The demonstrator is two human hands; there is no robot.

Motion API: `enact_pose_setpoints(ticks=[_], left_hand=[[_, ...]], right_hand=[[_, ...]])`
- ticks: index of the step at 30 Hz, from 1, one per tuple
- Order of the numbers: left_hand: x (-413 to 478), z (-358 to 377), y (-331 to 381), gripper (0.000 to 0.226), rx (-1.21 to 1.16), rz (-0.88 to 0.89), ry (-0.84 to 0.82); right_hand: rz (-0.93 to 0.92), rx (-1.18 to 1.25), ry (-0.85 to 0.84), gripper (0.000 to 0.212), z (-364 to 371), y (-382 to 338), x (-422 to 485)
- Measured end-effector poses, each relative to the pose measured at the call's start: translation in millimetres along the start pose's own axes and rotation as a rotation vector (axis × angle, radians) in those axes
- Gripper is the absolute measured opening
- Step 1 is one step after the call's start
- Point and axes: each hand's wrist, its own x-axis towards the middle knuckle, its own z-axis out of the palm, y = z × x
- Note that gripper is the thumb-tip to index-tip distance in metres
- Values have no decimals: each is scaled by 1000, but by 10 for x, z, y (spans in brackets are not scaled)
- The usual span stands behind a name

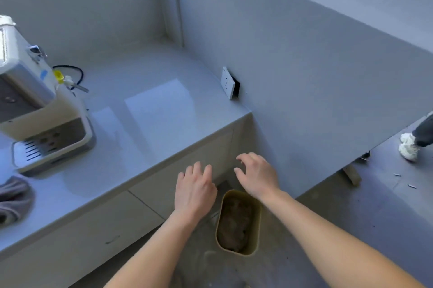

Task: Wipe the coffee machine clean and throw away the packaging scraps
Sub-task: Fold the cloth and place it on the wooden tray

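A glossy pale grey desk [145, 109] runs into a corner formed by plain grey wall panels [304, 53], and its top reflects soft patches of light. A white wall socket [227, 82] sits on the right-hand panel just above the desk's end. Flat drawer fronts [70, 236] lie below the desk top. The floor [351, 217] is dull grey, and at the far right another person's trouser leg and white sneaker [408, 146] stand on it.

The coffee machine [35, 100] stands at the left end of the desk. It has a cream body with silver panels, a slotted drip tray [32, 150] at its foot, a steam wand [78, 87] with a yellow tag on its side, and a black cord [77, 72] looped behind it. A crumpled grey cloth [14, 196] lies on the desk just in front of the machine, at the left edge of view.

On the floor against the desk's end stands a beige waste bin [257, 226] with crumpled brownish packaging scraps [235, 224] inside. The left hand [195, 190] and right hand [257, 177] hover over the bin's far end, both empty, their fingers [241, 158] loosely spread and slightly bent.
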Motion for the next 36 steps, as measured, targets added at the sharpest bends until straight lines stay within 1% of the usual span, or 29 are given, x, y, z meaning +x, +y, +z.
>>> enact_pose_setpoints(ticks=[3, 9, 12, 16, 21, 25, 31, 34, 36], left_hand=[[-33, -317, -35, 37, 24, -32, 58], [-227, -860, -137, 35, 82, -105, 167], [-327, -1051, -244, 43, 97, -144, 231], [-516, -1284, -407, 47, 115, -220, 281], [-926, -1527, -775, 51, 143, -317, 300], [-1280, -1724, -1202, 53, 142, -386, 331], [-1851, -1991, -1925, 48, 166, -487, 349], [-2099, -2100, -2254, 42, 142, -537, 365], [-2261, -2138, -2461, 42, 111, -562, 381]], right_hand=[[-45, 27, 36, 30, -328, -186, 35], [-157, 59, 110, 26, -836, -601, 73], [-223, 80, 111, 26, -1004, -801, 105], [-315, 91, 94, 27, -1109, -1105, 111], [-435, 111, 87, 28, -1115, -1706, 20], [-530, 122, 91, 27, -1018, -2290, -107], [-606, 148, 47, 24, -759, -3214, -310], [-631, 157, 34, 21, -622, -3560, -390], [-627, 154, 17, 19, -539, -3744, -423]])
